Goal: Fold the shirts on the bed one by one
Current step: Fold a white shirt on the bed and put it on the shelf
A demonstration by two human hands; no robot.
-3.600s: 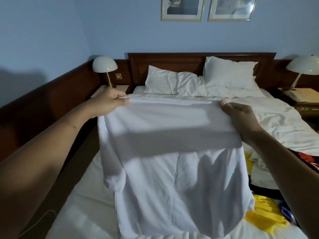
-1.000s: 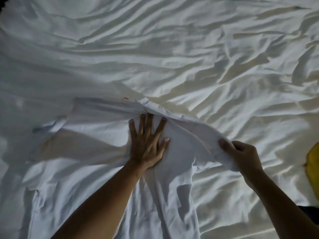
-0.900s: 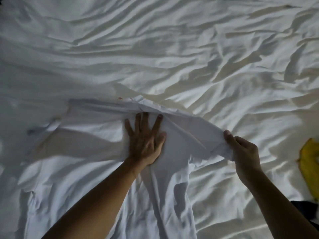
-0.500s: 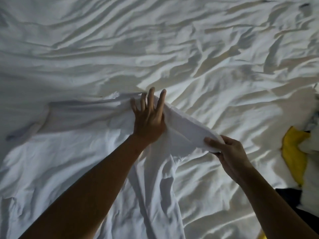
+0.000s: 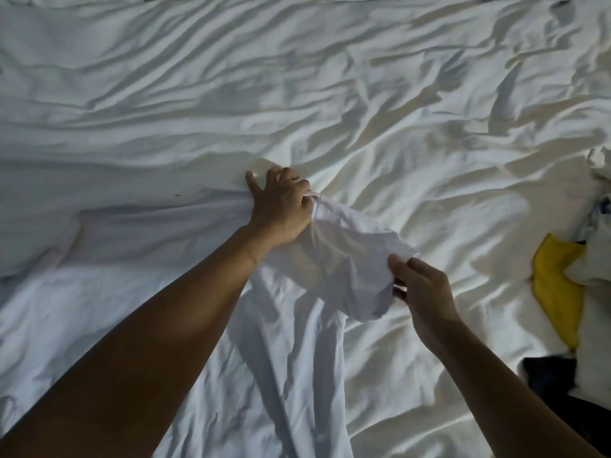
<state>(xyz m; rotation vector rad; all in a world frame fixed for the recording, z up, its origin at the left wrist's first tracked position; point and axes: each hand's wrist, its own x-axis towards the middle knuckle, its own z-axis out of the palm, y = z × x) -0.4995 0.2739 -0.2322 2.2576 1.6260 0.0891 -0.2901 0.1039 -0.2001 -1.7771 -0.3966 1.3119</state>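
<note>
A white shirt (image 5: 139, 292) lies spread on the wrinkled white bed sheet (image 5: 297, 77), its body running toward me. My left hand (image 5: 281, 206) grips the shirt's top edge near the shoulder, fingers curled into the cloth. My right hand (image 5: 420, 289) pinches the end of the right sleeve (image 5: 350, 259) and holds it lifted off the sheet, folded in toward the shirt's body. My left forearm covers part of the shirt's middle.
At the right edge lies a pile of other clothes: a yellow garment (image 5: 555, 285), a white one (image 5: 595, 259) and a dark one (image 5: 555, 375). Rumpled sheet fills the far half of the view.
My left hand went from pressing flat on the shirt to gripping its top edge. My right hand drew the sleeve inward and toward me. Earlier the shirt was held up in the air.
</note>
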